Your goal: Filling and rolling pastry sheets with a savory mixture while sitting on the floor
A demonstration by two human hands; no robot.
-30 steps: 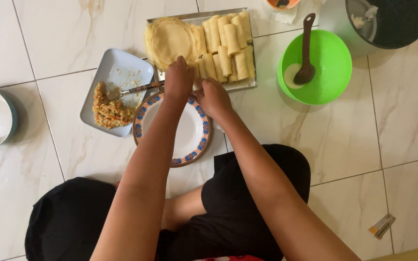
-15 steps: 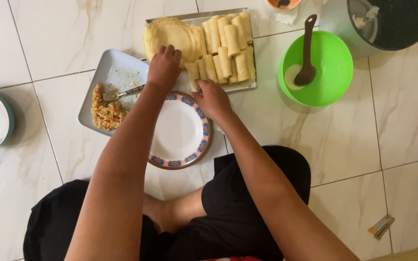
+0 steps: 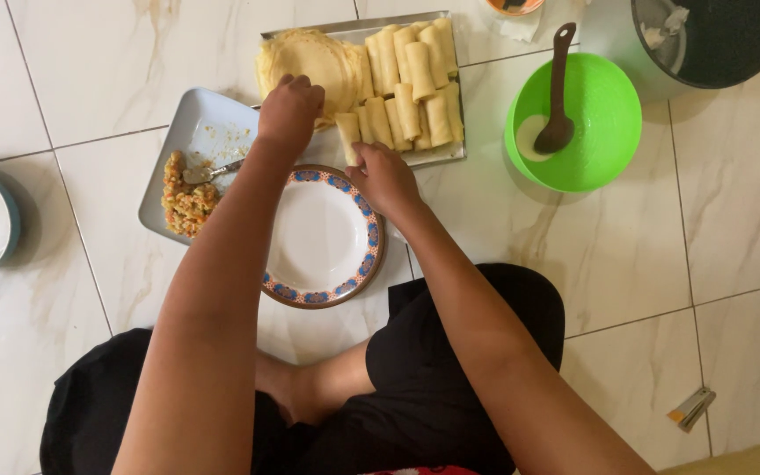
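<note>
Wrappers [image 3: 310,60], a flat pale stack, lie at the left end of the metal tray [image 3: 450,155]; left hand [image 3: 290,110] is curled over the stack's lower edge, fingertips pinching at what looks like the top sheet. Right hand [image 3: 382,176] sits just below the tray, fingers closed on the end of a rolled piece [image 3: 348,134]. Rolls [image 3: 411,84] fill the tray's right part in two rows, so many look done; wrappers remain. Patterned plate [image 3: 371,255] below the tray is bare. Left of the tray, a grey dish [image 3: 213,127] holds a small heap of filling [image 3: 185,195] and a spoon [image 3: 208,171]. Green bowl [image 3: 613,132] with dark ladle [image 3: 559,88] sits right of it. Dark pot at top right is cut off; wrapper count unclear.
</note>
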